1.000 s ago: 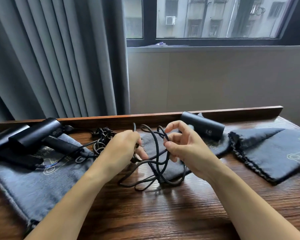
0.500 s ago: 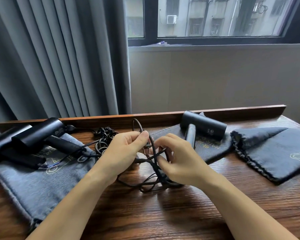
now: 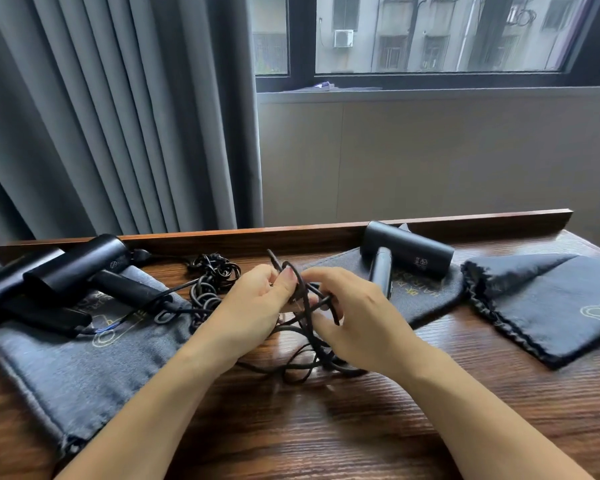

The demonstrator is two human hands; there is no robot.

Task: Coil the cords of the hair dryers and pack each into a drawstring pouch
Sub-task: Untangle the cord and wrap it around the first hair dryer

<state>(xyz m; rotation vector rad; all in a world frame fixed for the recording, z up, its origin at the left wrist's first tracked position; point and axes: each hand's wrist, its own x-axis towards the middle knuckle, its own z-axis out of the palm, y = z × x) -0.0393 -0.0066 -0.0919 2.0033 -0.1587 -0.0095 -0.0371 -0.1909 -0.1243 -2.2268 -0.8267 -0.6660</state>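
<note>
Between both hands, tangled cord (image 3: 305, 344), left hand (image 3: 253, 306) pinching a loop, right hand (image 3: 357, 323) fingers curled around strands, hair dryer (image 3: 402, 261) beyond

The right hand (image 3: 357, 317) hides its own fingertips and part of the cord (image 3: 302, 355). At the bench's right edge, the pouch (image 3: 548, 306) is cut off; its lettering seems unreadable.

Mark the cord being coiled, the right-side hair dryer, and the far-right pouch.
cord (image 3: 293, 367): head view, loose loops on the table.
right-side hair dryer (image 3: 407, 252): head view, barrel.
far-right pouch (image 3: 548, 306): head view, cloth middle.
</note>
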